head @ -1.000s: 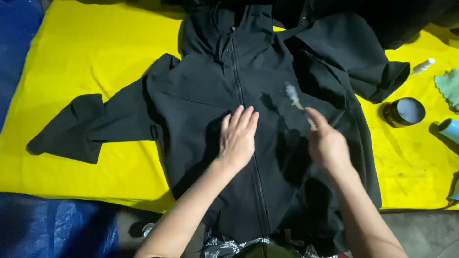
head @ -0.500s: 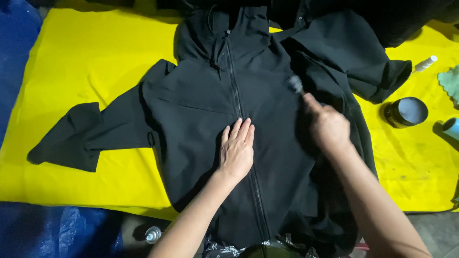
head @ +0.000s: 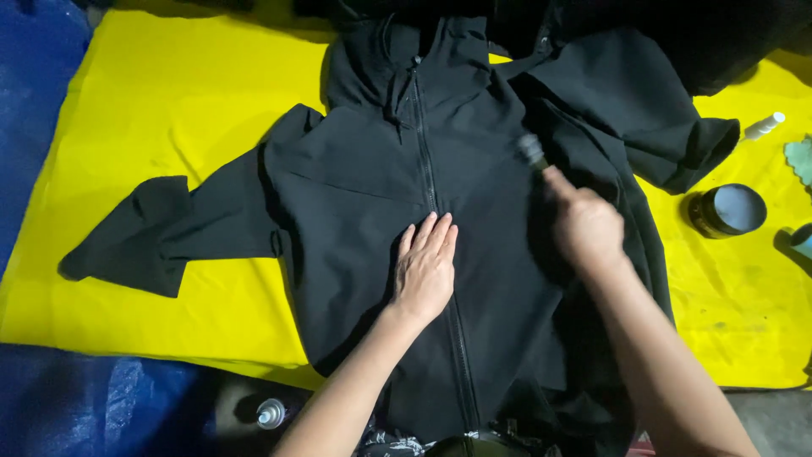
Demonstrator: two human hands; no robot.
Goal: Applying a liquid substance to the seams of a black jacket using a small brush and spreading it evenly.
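A black zip-up jacket [head: 364, 186] lies spread front-up on a yellow sheet [head: 178, 93], one sleeve stretched out to the left. My left hand [head: 425, 269] rests flat, fingers together, on the jacket's front beside the zipper. My right hand [head: 585, 224] is closed around a small brush [head: 533, 151], whose grey blurred head touches the jacket's right chest. The jacket's right sleeve [head: 643, 110] is folded over toward the upper right.
A round dark tin [head: 727, 210] sits on the yellow sheet to the right, with a small white bottle [head: 764, 125] above it and a teal cloth [head: 799, 159] at the edge. A spray bottle top [head: 271, 413] lies below. Blue tarp [head: 51, 398] surrounds the sheet.
My right hand has carried the brush up the jacket's right side, toward the chest. My left hand stays pressed flat by the zipper.
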